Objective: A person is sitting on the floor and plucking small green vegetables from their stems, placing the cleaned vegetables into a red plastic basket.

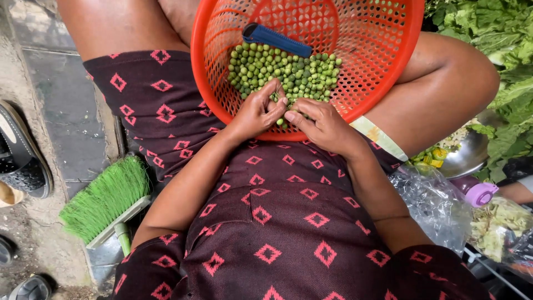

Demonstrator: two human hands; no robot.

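Resting at the near rim of the orange basket (383, 61), both hands (294, 114) pinch one small green berry together; a large pile of berries (286, 69) lies inside beneath a blue-handled tool (276, 40).

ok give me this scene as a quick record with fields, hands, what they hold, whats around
left hand: at basket's near rim, fingertips pinching a small green berry
right hand: beside it, fingertips meeting the left's
berries: heap of small round green ones in the basket
basket: orange plastic mesh, resting on the lap
blue tool: lies in the basket behind the heap
brush: green bristles, on the ground at the left
greens: leafy, at the right
bowl: metal, at the right
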